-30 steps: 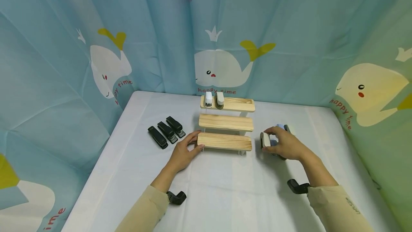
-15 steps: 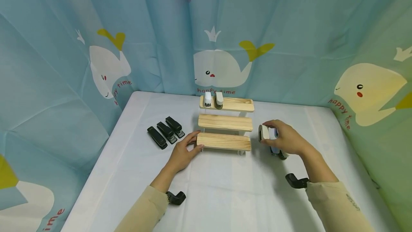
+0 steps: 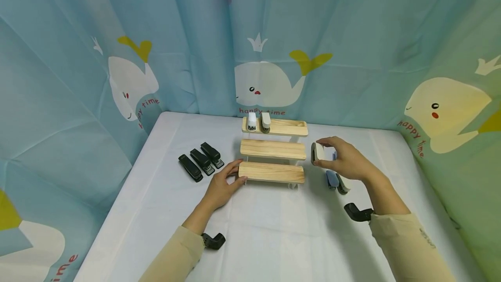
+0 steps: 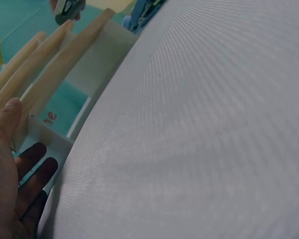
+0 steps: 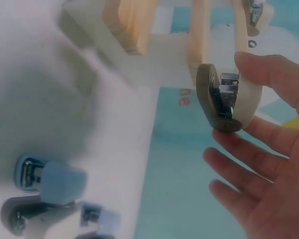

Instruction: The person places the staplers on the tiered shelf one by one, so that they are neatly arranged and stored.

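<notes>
My right hand [image 3: 348,160] pinches a cream-and-grey stapler [image 3: 319,152] between thumb and fingers, raised beside the right end of a three-tier wooden stand [image 3: 272,172]. Its staple end faces the camera in the right wrist view, where the hand's lower fingers stay apart from it. My left hand [image 3: 222,188] grips the left end of the stand's lowest board, thumb at the front and a finger behind; the left wrist view shows the thumb [image 4: 9,117] against the wood. On the top board stand a white stapler [image 3: 252,121] and a cream stapler [image 3: 265,122], side by side at the left.
Several black staplers [image 3: 202,161] lie in a slanted row left of the stand. Right of it a blue stapler [image 3: 332,179] and a cream-and-dark one [image 3: 342,184] stand together; another blue piece is partly hidden behind my right hand. A patterned curtain [image 3: 211,47] encloses the table.
My right hand has lifted the cream-and-grey stapler up and away from the group on the right, uncovering the staplers below. The left hand has stayed on the stand.
</notes>
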`<action>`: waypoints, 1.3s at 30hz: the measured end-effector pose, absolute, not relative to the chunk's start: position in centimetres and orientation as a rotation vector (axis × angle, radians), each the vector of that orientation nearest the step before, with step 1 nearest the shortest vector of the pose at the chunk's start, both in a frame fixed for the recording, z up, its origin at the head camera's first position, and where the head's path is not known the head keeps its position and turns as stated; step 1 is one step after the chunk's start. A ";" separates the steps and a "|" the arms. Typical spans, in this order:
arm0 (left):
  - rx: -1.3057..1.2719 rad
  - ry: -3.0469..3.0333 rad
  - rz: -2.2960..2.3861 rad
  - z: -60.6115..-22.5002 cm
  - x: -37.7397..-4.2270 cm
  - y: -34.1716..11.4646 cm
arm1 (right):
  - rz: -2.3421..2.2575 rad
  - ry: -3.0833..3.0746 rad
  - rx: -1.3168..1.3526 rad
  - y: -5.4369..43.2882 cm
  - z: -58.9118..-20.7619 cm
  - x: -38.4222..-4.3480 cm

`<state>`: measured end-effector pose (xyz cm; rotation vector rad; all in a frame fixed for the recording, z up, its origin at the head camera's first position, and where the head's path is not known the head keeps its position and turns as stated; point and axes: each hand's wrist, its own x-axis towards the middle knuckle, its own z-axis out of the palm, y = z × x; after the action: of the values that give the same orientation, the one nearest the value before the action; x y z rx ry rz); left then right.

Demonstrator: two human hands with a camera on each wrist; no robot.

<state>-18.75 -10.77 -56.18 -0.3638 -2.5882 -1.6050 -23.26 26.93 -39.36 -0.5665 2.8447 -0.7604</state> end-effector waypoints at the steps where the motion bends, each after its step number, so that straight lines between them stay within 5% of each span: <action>1: -0.364 -2.589 -1.603 -56.2 -18.7 -10.8 | -0.754 2.844 -0.568 26.9 -39.3 -23.3; 39: -0.367 -2.602 -1.579 -56.4 -18.6 -10.8 | -0.877 2.801 -0.613 23.5 -36.3 -24.6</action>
<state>-18.64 -10.77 -56.36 -0.3669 -2.6017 -1.5790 -24.61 23.54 -36.34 -0.6134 2.8007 -0.8774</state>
